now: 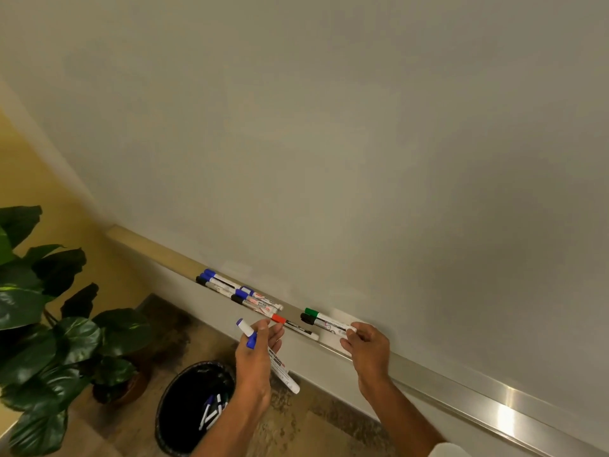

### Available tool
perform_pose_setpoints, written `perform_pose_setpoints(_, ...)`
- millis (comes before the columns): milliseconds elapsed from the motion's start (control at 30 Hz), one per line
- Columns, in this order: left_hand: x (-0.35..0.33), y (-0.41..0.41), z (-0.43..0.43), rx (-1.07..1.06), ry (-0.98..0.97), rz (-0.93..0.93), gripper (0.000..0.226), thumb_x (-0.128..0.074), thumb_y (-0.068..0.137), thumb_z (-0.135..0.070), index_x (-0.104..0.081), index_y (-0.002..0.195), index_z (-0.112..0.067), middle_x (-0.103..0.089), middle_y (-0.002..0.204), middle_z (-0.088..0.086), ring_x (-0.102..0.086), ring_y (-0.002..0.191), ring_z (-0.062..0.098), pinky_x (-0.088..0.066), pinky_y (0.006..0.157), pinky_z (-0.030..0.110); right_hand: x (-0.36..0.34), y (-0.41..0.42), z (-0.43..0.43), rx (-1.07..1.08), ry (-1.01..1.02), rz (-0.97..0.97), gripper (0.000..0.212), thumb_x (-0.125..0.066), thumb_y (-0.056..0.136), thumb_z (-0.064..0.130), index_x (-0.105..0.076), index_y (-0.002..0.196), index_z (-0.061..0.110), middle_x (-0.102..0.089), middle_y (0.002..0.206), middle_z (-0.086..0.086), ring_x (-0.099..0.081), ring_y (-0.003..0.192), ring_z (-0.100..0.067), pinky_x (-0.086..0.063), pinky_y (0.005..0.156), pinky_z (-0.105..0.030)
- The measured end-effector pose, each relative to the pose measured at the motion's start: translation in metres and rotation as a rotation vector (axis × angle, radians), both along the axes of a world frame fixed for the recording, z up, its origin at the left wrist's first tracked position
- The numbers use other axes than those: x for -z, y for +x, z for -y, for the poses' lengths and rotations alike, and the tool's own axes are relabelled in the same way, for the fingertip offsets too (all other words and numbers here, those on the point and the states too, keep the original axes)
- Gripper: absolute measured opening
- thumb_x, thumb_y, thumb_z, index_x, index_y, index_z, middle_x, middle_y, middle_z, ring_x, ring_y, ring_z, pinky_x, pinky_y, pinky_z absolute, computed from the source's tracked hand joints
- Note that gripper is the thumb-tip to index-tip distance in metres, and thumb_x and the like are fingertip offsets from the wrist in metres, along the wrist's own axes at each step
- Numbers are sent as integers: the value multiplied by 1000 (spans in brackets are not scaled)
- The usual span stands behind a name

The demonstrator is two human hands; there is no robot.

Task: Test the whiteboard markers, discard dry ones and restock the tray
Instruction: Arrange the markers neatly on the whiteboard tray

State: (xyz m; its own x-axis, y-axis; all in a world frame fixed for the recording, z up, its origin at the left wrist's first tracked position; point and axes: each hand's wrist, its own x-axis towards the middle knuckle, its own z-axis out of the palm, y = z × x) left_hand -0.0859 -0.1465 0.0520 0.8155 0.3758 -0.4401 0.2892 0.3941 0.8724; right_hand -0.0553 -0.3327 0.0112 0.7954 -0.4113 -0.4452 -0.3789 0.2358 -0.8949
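Note:
A blank whiteboard (329, 127) fills the view, with a metal tray (461, 387) along its bottom edge. Several capped markers lie in the tray: blue and black ones (224, 283) at the left, a red one (290, 323) in the middle, a green marker (321, 316) and a black marker (324, 323) to the right. My left hand (253, 361) grips two markers, a short blue-capped one (245, 331) and a longer white whiteboard marker (283, 371) pointing down. My right hand (365, 347) pinches the white end of the black marker in the tray.
A black waste bin (171, 404) stands on the floor below the tray, with several discarded markers (211, 410) inside. A large potted plant (49, 324) fills the lower left. A white eraser (329, 339) sits in the tray by my right hand.

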Motion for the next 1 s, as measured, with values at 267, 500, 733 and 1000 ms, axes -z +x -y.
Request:
perform_pose_setpoints(267, 19, 30, -32, 60, 23, -10, 19, -55, 102, -29, -65, 115, -19, -80, 100, 0, -74, 105, 20, -52, 104, 40, 30, 41, -31, 6, -146, -99, 20, -65, 89, -5, -69, 106, 3, -68, 93, -9, -69, 82, -25, -61, 77, -36)
perform_pose_setpoints(500, 31, 48, -42, 94, 52, -2, 21, -55, 102, -33, -65, 117, -23, -79, 104, -3, -72, 108, 17, -49, 110, 43, 63, 57, -50, -77, -296, -151, 14, -67, 89, 4, -73, 98, 13, -73, 95, -8, -70, 80, -23, -61, 78, -43)
perform_pose_setpoints(733, 36, 51, -48, 116, 81, -10, 26, -54, 102, -34, -65, 121, -22, -79, 104, -9, -72, 108, 12, -47, 111, 42, 68, 58, -63, -69, -419, -217, 18, -61, 90, 9, -68, 105, 4, -69, 98, -12, -65, 89, -29, -49, 73, -31)
perform_pose_setpoints(1000, 38, 53, -46, 122, 66, -38, 23, -54, 100, -36, -65, 118, -26, -79, 105, -7, -70, 112, 17, -48, 109, 41, 71, 63, -69, -12, -374, -257, 24, -51, 91, 2, -68, 108, 2, -70, 106, -14, -66, 92, -31, -55, 77, -35)
